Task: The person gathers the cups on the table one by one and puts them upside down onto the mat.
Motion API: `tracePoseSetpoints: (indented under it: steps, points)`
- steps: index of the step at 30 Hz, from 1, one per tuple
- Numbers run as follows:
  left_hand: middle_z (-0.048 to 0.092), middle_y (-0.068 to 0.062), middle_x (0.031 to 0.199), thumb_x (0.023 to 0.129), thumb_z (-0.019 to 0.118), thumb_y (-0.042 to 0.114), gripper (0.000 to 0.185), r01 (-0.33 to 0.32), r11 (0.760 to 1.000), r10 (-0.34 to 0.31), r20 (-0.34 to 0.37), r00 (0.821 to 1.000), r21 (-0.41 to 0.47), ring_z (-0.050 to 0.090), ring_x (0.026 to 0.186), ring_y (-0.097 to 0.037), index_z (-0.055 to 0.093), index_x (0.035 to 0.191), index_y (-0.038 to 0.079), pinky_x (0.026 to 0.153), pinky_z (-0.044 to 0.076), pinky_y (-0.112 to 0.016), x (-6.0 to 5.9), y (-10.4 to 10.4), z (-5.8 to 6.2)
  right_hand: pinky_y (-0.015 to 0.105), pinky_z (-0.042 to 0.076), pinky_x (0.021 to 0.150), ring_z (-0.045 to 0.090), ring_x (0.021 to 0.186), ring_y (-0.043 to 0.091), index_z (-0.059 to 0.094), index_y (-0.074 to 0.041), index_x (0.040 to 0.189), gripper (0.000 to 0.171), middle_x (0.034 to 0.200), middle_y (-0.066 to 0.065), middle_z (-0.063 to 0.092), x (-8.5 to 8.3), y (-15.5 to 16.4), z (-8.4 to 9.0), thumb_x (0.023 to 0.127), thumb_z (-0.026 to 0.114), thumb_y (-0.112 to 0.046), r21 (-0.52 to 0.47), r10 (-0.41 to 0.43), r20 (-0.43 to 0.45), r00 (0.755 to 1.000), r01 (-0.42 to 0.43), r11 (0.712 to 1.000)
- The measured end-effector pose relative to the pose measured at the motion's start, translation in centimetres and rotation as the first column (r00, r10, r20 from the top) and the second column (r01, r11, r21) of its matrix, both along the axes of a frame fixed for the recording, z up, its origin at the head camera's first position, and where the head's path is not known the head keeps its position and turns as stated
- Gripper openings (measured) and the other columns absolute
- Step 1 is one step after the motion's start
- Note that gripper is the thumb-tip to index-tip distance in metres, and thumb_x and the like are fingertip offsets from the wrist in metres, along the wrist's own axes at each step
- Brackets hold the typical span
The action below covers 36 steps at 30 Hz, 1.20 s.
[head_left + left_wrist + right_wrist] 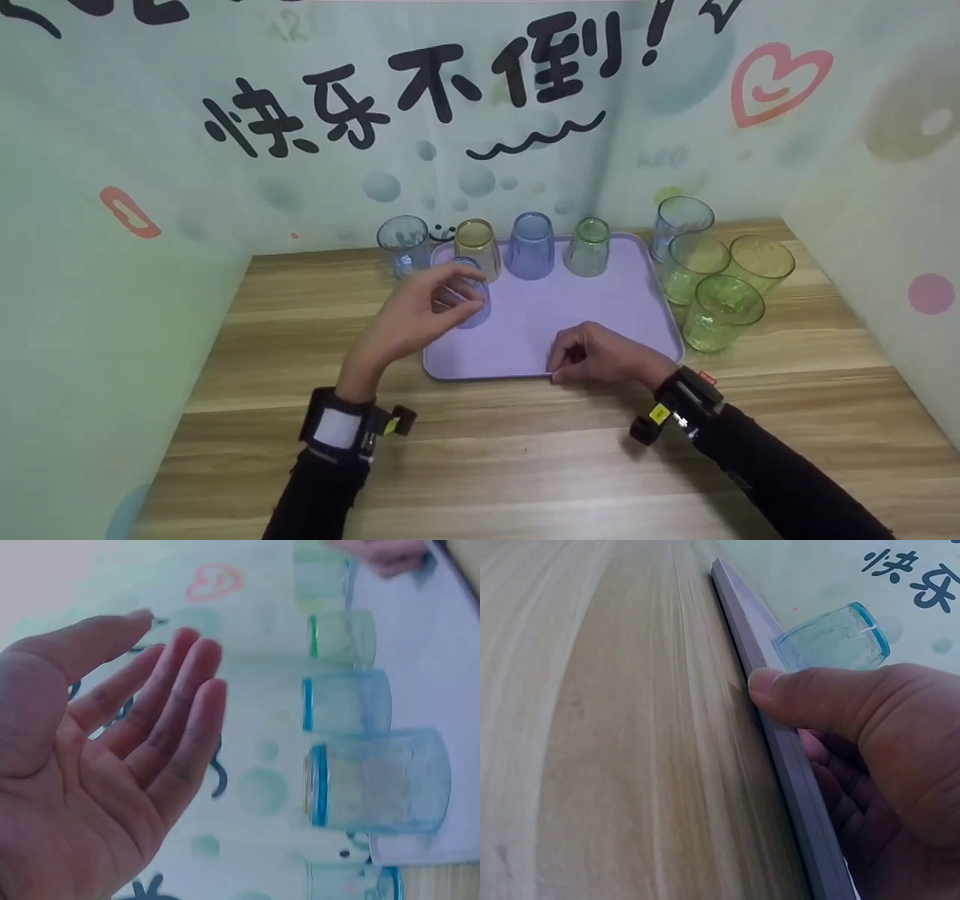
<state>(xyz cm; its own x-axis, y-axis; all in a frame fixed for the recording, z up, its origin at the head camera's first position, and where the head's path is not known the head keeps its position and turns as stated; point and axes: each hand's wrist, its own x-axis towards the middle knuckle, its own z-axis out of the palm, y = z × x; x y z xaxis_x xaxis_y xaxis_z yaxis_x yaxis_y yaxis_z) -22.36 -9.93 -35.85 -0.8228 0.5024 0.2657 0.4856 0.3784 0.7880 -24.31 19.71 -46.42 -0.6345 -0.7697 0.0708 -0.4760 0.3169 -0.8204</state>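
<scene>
My left hand (pixel 424 307) hovers over the left part of the lilac tray (pixel 577 319), holding nothing, its fingers loosely bent. In the head view it overlaps a light blue glass (pixel 478 311) that stands upside down on the tray. The left wrist view shows the same blue glass (pixel 382 780) apart from the fingers (pixel 184 727). Along the tray's back stand an amber glass (pixel 478 247), a blue glass (pixel 532 247) and a green glass (pixel 589 247), all upside down. My right hand (pixel 607 352) pinches the tray's front rim, thumb (pixel 802 694) outside and fingers curled inside.
Left of the tray stands an upright blue glass (pixel 403 244). Right of it, close to its edge, are an upright blue glass (pixel 681 225) and several green ones, including a front green glass (pixel 720 315). A printed cloth (pixel 322 187) hangs behind the wooden table (pixel 487 465).
</scene>
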Motion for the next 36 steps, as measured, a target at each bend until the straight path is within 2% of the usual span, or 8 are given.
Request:
tracePoseSetpoints:
  steps: [5, 9, 12, 16, 20, 23, 31, 36]
  points:
    - [0.065, -0.009, 0.097, 0.087, 0.065, 0.008, 0.037, -0.112, 0.984, 0.117, -0.033, 0.993, 0.136, 0.063, 0.087, -0.022, 0.053, 0.122, 0.005, 0.076, 0.051, -0.035, -0.2, -1.2, 0.7, 0.026, 0.044, 0.06, 0.056, 0.07, 0.017, 0.071, -0.01, 0.087, 0.01, 0.082, 0.0, 0.066, -0.6, 0.3, -1.3, 0.079, 0.075, -0.008, -0.026, 0.006, -0.003, 1.0, -0.006, 1.0]
    - [0.063, -0.019, 0.099, 0.086, 0.064, 0.0, 0.041, -0.217, 0.953, 0.23, -0.041, 0.972, 0.213, 0.062, 0.09, -0.029, 0.048, 0.124, -0.002, 0.078, 0.05, -0.04, -0.2, -1.6, 1.3, 0.024, 0.043, 0.059, 0.055, 0.069, 0.015, 0.072, -0.011, 0.086, 0.009, 0.082, 0.0, 0.066, -0.8, 0.5, -1.9, 0.079, 0.075, -0.01, -0.045, 0.004, 0.0, 1.0, -0.004, 0.999]
    - [0.061, -0.019, 0.103, 0.085, 0.067, 0.003, 0.046, -0.319, 0.907, 0.34, -0.03, 0.94, 0.275, 0.06, 0.093, -0.029, 0.047, 0.126, 0.0, 0.08, 0.049, -0.04, -1.4, -2.5, 0.3, 0.024, 0.043, 0.059, 0.055, 0.07, 0.016, 0.071, -0.01, 0.087, 0.01, 0.082, 0.0, 0.066, -0.6, 0.4, -1.8, 0.078, 0.075, -0.008, -0.038, -0.006, -0.013, 1.0, 0.006, 0.999]
    - [0.056, -0.015, 0.112, 0.081, 0.073, 0.011, 0.057, -0.449, 0.832, 0.472, 0.007, 0.881, 0.326, 0.056, 0.1, -0.029, 0.043, 0.13, 0.005, 0.082, 0.048, -0.039, -3.8, -4.0, -2.4, 0.025, 0.043, 0.059, 0.055, 0.07, 0.02, 0.07, -0.006, 0.087, 0.01, 0.082, 0.005, 0.066, 0.1, 0.2, -1.1, 0.078, 0.074, -0.003, -0.033, -0.012, -0.021, 1.0, 0.011, 0.999]
    - [0.048, -0.01, 0.122, 0.079, 0.076, 0.019, 0.068, -0.553, 0.778, 0.566, 0.048, 0.823, 0.298, 0.05, 0.109, -0.026, 0.038, 0.133, 0.009, 0.085, 0.046, -0.037, -5.5, -4.9, -4.4, 0.026, 0.042, 0.06, 0.055, 0.07, 0.023, 0.07, -0.003, 0.087, 0.01, 0.082, 0.01, 0.065, 0.8, -0.1, 0.1, 0.078, 0.073, 0.0, -0.036, -0.017, -0.001, 1.0, 0.017, 0.999]
    - [0.041, -0.012, 0.13, 0.077, 0.077, 0.023, 0.074, -0.598, 0.754, 0.603, 0.074, 0.794, 0.272, 0.046, 0.114, -0.026, 0.033, 0.136, 0.01, 0.089, 0.043, -0.039, -6.4, -5.3, -5.2, 0.026, 0.042, 0.06, 0.055, 0.071, 0.023, 0.069, -0.003, 0.087, 0.01, 0.082, 0.01, 0.065, 1.0, -0.1, 0.6, 0.079, 0.072, 0.0, -0.026, -0.027, 0.005, 1.0, 0.027, 0.999]
    - [0.025, -0.012, 0.146, 0.075, 0.077, 0.037, 0.098, -0.664, 0.74, 0.637, 0.207, 0.743, 0.107, 0.028, 0.131, -0.026, 0.014, 0.146, 0.012, 0.102, 0.029, -0.038, -8.6, -6.0, -6.4, 0.028, 0.042, 0.061, 0.055, 0.072, 0.025, 0.069, -0.003, 0.088, 0.01, 0.083, 0.01, 0.065, 1.0, -0.1, 0.9, 0.079, 0.072, 0.0, -0.031, -0.023, -0.006, 1.0, 0.023, 0.999]
    - [0.023, -0.015, 0.148, 0.073, 0.079, 0.038, 0.105, -0.673, 0.737, 0.634, 0.275, 0.722, 0.068, 0.024, 0.134, -0.028, 0.01, 0.147, 0.008, 0.105, 0.023, -0.037, -9.9, -6.5, -7.1, 0.027, 0.042, 0.061, 0.055, 0.071, 0.027, 0.07, -0.002, 0.086, 0.009, 0.082, 0.011, 0.065, 1.0, -0.3, 0.8, 0.078, 0.072, 0.001, -0.056, -0.011, -0.02, 1.0, 0.01, 0.998]
